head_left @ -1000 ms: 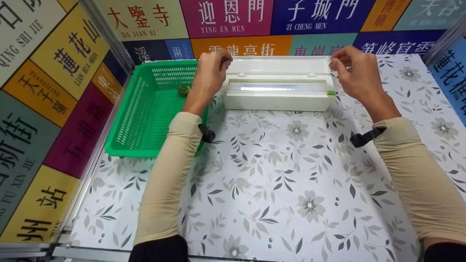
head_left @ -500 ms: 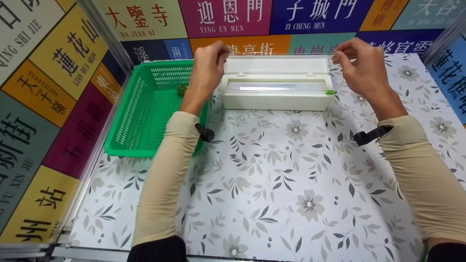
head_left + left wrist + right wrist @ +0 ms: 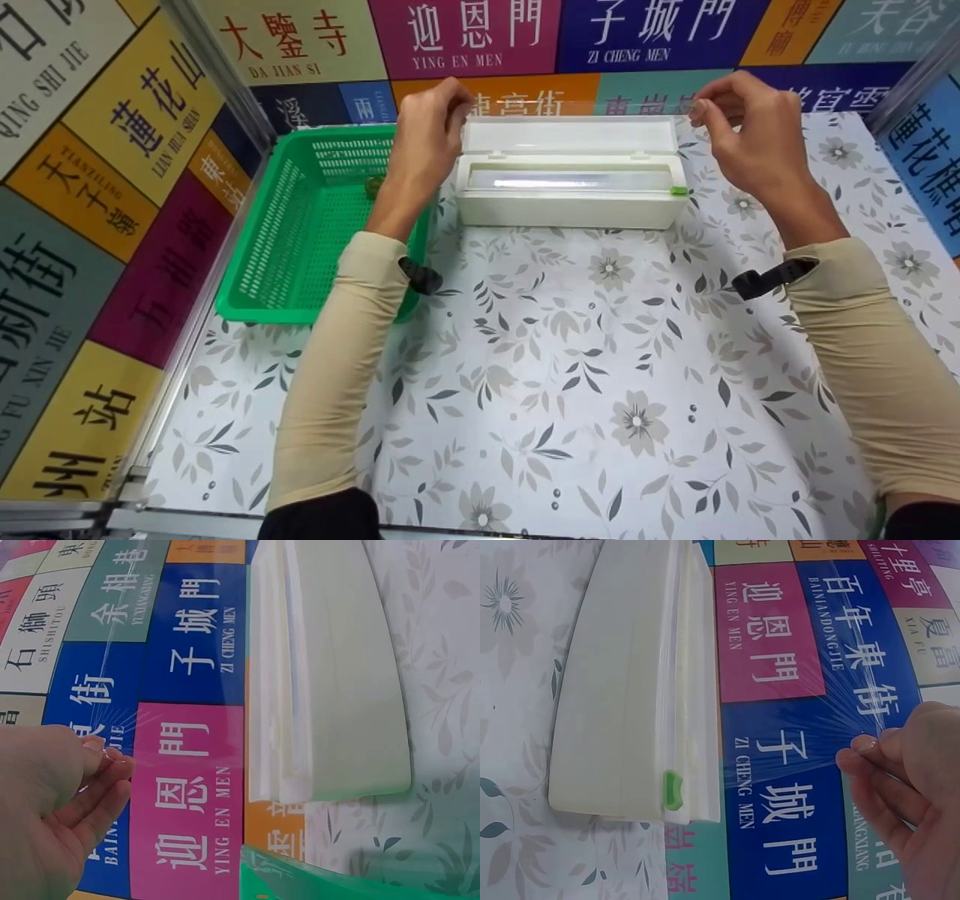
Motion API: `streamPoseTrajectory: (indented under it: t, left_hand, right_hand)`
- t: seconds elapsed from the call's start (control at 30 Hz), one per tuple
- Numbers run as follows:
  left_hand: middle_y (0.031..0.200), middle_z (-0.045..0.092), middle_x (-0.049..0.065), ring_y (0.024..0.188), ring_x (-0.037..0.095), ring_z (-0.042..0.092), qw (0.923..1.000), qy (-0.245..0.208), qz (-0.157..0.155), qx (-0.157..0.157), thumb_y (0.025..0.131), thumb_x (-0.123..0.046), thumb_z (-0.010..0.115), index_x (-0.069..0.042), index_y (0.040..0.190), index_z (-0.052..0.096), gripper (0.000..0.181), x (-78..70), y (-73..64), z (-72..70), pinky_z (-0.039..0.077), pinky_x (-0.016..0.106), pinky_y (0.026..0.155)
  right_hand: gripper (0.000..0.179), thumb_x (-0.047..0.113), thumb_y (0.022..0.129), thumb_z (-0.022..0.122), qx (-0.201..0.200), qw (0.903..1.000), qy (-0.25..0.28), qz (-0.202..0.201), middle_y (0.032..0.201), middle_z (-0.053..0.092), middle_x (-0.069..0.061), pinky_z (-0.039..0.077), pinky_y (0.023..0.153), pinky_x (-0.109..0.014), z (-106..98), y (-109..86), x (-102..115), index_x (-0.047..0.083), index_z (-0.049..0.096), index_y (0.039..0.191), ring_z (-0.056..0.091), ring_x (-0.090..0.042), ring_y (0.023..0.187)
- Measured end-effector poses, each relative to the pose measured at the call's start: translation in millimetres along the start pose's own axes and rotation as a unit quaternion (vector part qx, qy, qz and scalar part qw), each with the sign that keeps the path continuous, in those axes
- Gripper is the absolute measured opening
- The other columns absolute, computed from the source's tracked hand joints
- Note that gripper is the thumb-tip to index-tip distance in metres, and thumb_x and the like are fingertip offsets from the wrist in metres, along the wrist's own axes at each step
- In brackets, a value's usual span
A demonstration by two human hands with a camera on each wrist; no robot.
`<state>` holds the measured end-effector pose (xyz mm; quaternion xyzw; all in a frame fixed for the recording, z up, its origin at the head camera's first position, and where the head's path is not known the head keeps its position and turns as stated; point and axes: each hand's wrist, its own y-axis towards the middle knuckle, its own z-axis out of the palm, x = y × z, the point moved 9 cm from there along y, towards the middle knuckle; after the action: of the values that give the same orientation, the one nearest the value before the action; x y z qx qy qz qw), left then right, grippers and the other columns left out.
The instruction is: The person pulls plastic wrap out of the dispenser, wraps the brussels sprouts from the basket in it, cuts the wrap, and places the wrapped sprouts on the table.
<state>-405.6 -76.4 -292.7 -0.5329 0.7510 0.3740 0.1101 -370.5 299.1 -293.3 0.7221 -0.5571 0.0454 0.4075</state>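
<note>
A sheet of clear plastic wrap (image 3: 810, 720) stretches between my two hands, with creases fanning out from the pinched corners. My left hand (image 3: 431, 135) pinches one corner between thumb and fingertips, above the left end of a white wrap dispenser (image 3: 570, 212). At the other end, my right hand (image 3: 757, 142) pinches the opposite corner, as the right wrist view shows closely. The dispenser's lid (image 3: 570, 136) is tipped back, and a roll (image 3: 570, 180) lies inside. A green slide cutter (image 3: 673, 790) sits at the right end of the dispenser's edge.
Left of the dispenser stands a green plastic basket (image 3: 322, 309). A small green round item (image 3: 373, 187) lies in it, partly hidden by my left wrist. A flowered cloth (image 3: 570, 390) covers the table, and printed panels (image 3: 465, 37) rise behind and at the left.
Both hands have risen slightly and drawn a little farther apart, pulling the wrap up above the dispenser's lid. The dispenser and basket have stayed in place.
</note>
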Motion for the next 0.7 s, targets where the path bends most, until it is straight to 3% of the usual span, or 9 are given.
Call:
streamPoseTrajectory:
  t: [0.47, 0.7]
  left_hand:
    - [0.128, 0.077, 0.004, 0.113, 0.015, 0.07, 0.9992, 0.006, -0.04, 0.006, 0.111, -0.019, 0.061, -0.012, 0.128, 0.072, 0.021, -7.5, -2.6, -1.9, 0.056, 0.022, 0.107]
    - [0.124, 0.077, 0.005, 0.109, 0.014, 0.069, 0.9997, 0.001, -0.021, -0.009, 0.112, -0.018, 0.06, -0.01, 0.125, 0.071, 0.02, -8.3, -2.7, -6.5, 0.057, 0.021, 0.102]
  right_hand:
    - [0.031, 0.028, 0.112, 0.059, -0.009, 0.9999, -0.012, 0.002, 0.115, 0.082, -0.016, 0.043, 0.084, -0.006, -8.0, 1.4, 3.7, 0.003, 0.073, 0.126, 0.051, 0.027, 0.087]
    - [0.028, 0.024, 0.112, 0.061, -0.014, 0.9998, -0.01, 0.001, 0.113, 0.082, -0.017, 0.044, 0.085, -0.006, -10.2, 2.2, 8.3, 0.003, 0.073, 0.125, 0.051, 0.027, 0.086]
